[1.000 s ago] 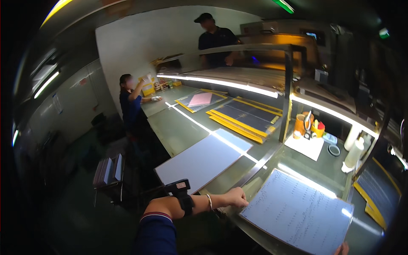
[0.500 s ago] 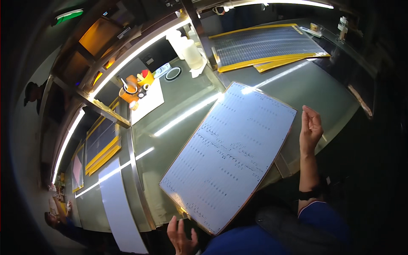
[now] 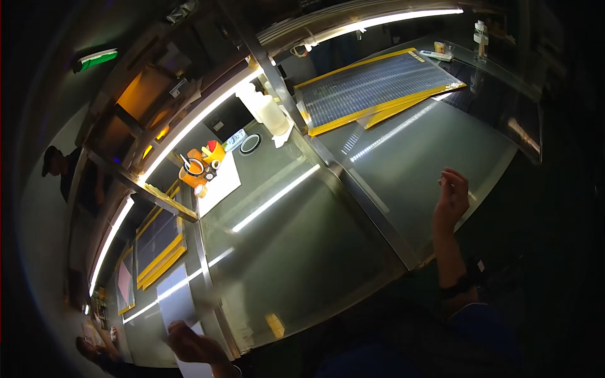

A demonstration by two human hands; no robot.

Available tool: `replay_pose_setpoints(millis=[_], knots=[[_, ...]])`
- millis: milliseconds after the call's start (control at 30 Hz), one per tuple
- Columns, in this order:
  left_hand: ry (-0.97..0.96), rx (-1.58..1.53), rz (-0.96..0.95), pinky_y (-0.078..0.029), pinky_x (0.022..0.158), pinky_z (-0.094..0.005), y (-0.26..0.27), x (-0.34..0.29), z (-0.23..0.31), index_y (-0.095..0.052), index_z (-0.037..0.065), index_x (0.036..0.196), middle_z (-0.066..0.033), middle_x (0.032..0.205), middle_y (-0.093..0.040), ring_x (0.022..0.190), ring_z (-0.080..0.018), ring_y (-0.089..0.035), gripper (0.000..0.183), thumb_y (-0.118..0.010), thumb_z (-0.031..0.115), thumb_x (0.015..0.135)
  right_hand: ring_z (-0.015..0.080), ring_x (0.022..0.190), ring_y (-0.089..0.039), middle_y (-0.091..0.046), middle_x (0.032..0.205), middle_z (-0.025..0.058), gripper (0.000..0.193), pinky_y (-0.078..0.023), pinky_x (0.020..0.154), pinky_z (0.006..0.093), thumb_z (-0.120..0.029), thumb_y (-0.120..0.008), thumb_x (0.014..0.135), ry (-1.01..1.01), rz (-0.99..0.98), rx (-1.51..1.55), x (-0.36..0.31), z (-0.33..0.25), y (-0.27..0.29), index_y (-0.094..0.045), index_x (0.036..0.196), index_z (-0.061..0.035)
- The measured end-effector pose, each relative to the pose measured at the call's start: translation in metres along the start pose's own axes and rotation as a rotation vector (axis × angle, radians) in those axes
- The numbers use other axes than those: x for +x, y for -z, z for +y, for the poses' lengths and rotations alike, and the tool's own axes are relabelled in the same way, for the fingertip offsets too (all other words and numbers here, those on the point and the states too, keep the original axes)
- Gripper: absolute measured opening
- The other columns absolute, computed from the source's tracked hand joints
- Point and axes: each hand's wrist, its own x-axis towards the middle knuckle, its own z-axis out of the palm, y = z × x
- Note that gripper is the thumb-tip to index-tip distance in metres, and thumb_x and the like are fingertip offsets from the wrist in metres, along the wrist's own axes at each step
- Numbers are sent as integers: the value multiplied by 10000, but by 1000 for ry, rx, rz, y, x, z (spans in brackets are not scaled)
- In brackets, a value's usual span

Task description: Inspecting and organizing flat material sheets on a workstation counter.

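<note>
My right hand (image 3: 452, 195) is over the right-hand glass tabletop (image 3: 403, 170), near its front edge. Its fingers are bent and pressed together; a small pale spot shows at the fingertips, too small to name. At the lower left, my left hand (image 3: 192, 343) is dark and slightly blurred, its fingers curled in. Whatever it may hold cannot be made out. Under and behind it lies a long white panel (image 3: 176, 299), partly covered by the hand. The middle glass tabletop (image 3: 302, 264) reflects a light tube.
Yellow-edged dark mesh sheets (image 3: 378, 88) lie at the back right. An orange cup (image 3: 191, 176) with tools, a black ring (image 3: 250, 144) and white bottles (image 3: 271, 116) stand at the back. A metal strip (image 3: 372, 214) divides the glass. A person (image 3: 94, 346) works at far left.
The large white panel with rows of dark marks has gone from the middle tabletop. My left hand has moved left, to the long white panel. My right hand has shifted slightly.
</note>
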Motion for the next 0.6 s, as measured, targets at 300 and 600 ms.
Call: replay_pose_setpoints(millis=[300,600], knots=[[350,224,-585,-301,994,-411,-53,-68,-62,-365,-45,1277,-232,1316,-352,1205,-358,-359,629,-648,231,788,119,844,-533,-519,1048,63,94,-468,713,242,-21,-493,869,-164,-39,49,7,13,7,-574,918,-21],[156,317,-1101,-124,1044,-522,-32,-126,25,-396,111,1310,-236,1357,-302,1285,-379,-243,586,-523,430,836,195,844,-542,-557,923,97,98,-444,750,294,27,-525,822,132,-428,-154,-47,-45,-24,-570,903,-6]])
